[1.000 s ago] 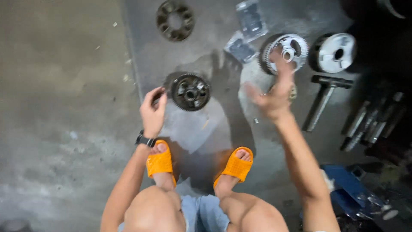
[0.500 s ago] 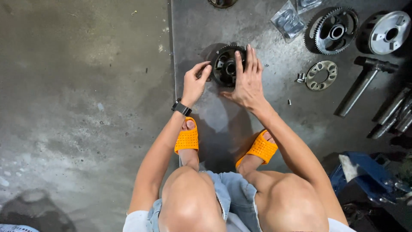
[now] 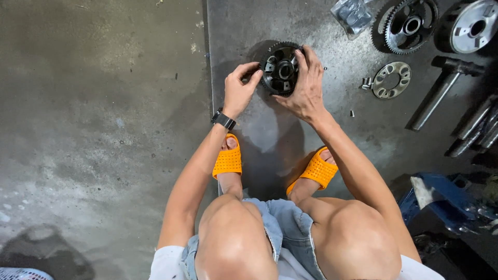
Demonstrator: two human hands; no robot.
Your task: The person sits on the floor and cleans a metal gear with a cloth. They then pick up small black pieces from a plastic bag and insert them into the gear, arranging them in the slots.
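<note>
A dark toothed gear hub (image 3: pixel 280 68) with a round centre bore lies on a grey metal floor plate (image 3: pixel 332 135) in front of me. My left hand (image 3: pixel 238 89) grips its left rim with thumb and fingers; a black watch sits on that wrist. My right hand (image 3: pixel 307 85) wraps over its right side, fingers spread along the rim. I squat over it in orange sandals, knees at the bottom of the view.
To the right lie a flat ring plate (image 3: pixel 391 79) with small bolts, a large sprocket gear (image 3: pixel 407 25), a silver drum (image 3: pixel 471 26), a bagged part (image 3: pixel 353 13), a hammer-like tool (image 3: pixel 443 88), metal rods (image 3: pixel 477 129) and a blue object (image 3: pixel 441 199). Bare concrete lies left.
My right hand came back from the parts on the right onto the gear hub. Both hands now grip the hub, and the view has shifted closer over it.
</note>
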